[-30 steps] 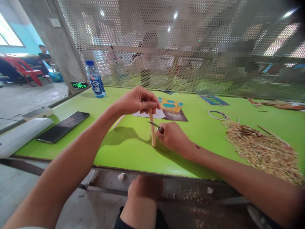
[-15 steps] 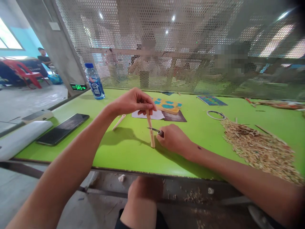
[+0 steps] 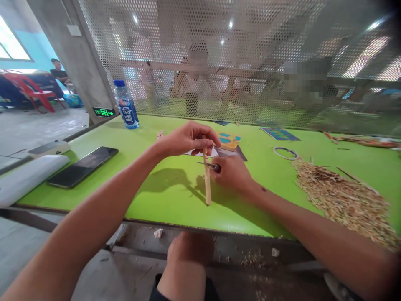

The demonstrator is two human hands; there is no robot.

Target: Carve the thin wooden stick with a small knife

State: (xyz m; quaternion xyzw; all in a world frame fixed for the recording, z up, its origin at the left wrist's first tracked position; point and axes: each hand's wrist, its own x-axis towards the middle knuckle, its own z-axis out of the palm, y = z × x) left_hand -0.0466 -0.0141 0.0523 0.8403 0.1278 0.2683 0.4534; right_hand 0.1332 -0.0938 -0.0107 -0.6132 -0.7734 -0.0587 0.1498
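Green counter (image 3: 169, 196) carries a heap of wood shavings (image 3: 341, 196) at three o'clock and a dark phone (image 3: 83, 166) at nine. At centre, the left hand (image 3: 188, 140) fingers pinch the top of an upright wooden stick (image 3: 207, 184), its foot resting on the counter. At the stick's three o'clock, the right hand (image 3: 232, 173) is clenched around a small knife (image 3: 208, 164), blade against the stick.

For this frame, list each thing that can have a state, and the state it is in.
wooden stick: near upright, top pinched by left hand, lower end on green table.
knife: gripped in right hand, blade across the wooden stick.
water bottle: upright, capped.
phone: lying flat, screen dark.
wood shavings: loose heap on the table.
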